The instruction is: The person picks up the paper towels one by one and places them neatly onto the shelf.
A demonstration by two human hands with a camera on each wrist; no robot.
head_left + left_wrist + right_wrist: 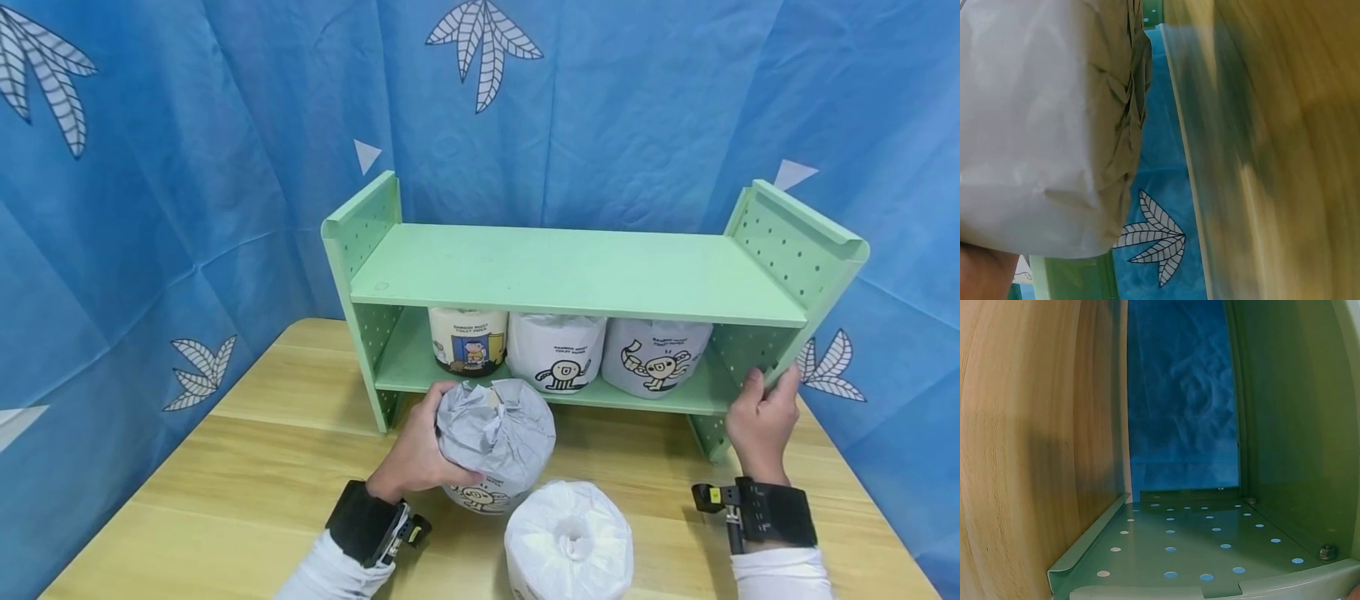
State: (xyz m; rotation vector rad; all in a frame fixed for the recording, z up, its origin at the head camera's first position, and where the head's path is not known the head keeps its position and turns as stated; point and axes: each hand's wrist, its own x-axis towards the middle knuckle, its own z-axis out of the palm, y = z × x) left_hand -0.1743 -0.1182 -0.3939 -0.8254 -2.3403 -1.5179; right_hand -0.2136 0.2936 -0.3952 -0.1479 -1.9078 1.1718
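My left hand (pixel 420 448) grips a grey-wrapped toilet paper roll (pixel 495 429) from its left side, in front of the shelf. In the left wrist view a gap shows between this roll (pixel 1029 125) and the tabletop, so it is off the table. A white-wrapped roll (pixel 570 542) stands just nearer to me, its top hole showing. At the right, my right hand (pixel 763 417) holds the front edge of the green metal shelf's (pixel 577 271) side panel. On the lower board stand a cream printed roll (pixel 468 342), a white roll (pixel 555 350) and a grey roll (pixel 655 357).
The shelf stands on a wooden table (pixel 247 492), with perforated side panels rising above its upper board. Underneath the lower board, the right wrist view shows the perforated panel (pixel 1191 550) and a bolt. A blue curtain (pixel 637 108) with leaf prints hangs behind.
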